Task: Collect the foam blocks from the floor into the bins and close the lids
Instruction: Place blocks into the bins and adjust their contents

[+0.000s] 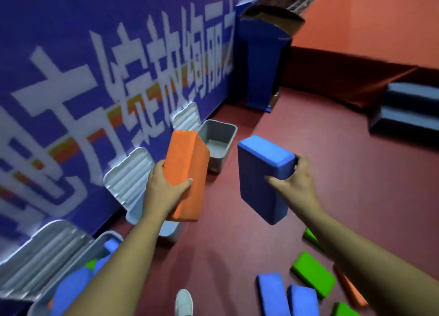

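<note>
Both hands are loaded. The left hand (164, 187) is gripping an orange rectangular foam block (187, 173) by its lower end, thumb across the front face. The right hand (297, 182) is clamping a blue rectangular foam block (259, 180) by its upper corner. Both blocks are riding in the air, well above the red floor (237, 256).

Three grey plastic bins are lining the floor's edge along the blue banner wall (71, 54), their ribbed lids leaning open against it. The far bin (223, 157) is looking empty. The middle bin (168, 230) is mostly hiding behind the left forearm. The near bin (107, 236) is already carrying blue and green blocks.

More blocks are waiting on the floor by the person's right side: a green foam block (313, 276) and two blue foam blocks (273, 292) among them.

The risks, as I judge them: that corner grip on the blue block looks thin, so a quick swing could shake it loose. Releasing from this height, the springy foam could bounce off a rim and land back on the floor. And a block left poking above a rim could be stopping its lid from closing.
</note>
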`<state>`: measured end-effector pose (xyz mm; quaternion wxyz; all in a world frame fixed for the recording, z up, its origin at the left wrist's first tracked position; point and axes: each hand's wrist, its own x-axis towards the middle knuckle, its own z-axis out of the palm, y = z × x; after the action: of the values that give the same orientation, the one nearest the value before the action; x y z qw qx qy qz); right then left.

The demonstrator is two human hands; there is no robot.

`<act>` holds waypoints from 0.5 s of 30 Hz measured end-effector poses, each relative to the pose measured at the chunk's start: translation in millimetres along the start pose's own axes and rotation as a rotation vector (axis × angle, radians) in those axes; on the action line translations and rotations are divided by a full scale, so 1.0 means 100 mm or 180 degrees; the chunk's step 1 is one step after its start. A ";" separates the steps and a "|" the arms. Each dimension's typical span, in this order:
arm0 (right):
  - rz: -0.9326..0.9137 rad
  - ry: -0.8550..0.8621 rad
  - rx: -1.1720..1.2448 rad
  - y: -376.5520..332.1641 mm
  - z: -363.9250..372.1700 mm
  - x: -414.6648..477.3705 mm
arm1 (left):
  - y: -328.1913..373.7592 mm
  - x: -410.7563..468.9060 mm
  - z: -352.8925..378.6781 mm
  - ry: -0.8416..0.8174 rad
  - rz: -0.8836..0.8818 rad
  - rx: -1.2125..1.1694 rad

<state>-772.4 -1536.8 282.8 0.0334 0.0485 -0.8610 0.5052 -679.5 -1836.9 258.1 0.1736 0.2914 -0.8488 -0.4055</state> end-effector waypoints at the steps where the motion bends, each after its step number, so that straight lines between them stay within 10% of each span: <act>1: -0.0093 -0.0148 0.0003 -0.12 0.27 0.08 | -0.18 0.09 -0.17 0.0115 -0.0111 -0.0035; 15: -0.0592 -0.1138 0.0125 -1.46 3.20 1.17 | -1.65 2.06 -1.53 0.0644 -0.0777 0.0185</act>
<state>-874.0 -1893.2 265.6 -0.0744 0.2174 -0.8350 0.4999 -698.7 -2140.7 233.6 0.1991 0.4366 -0.7966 -0.3675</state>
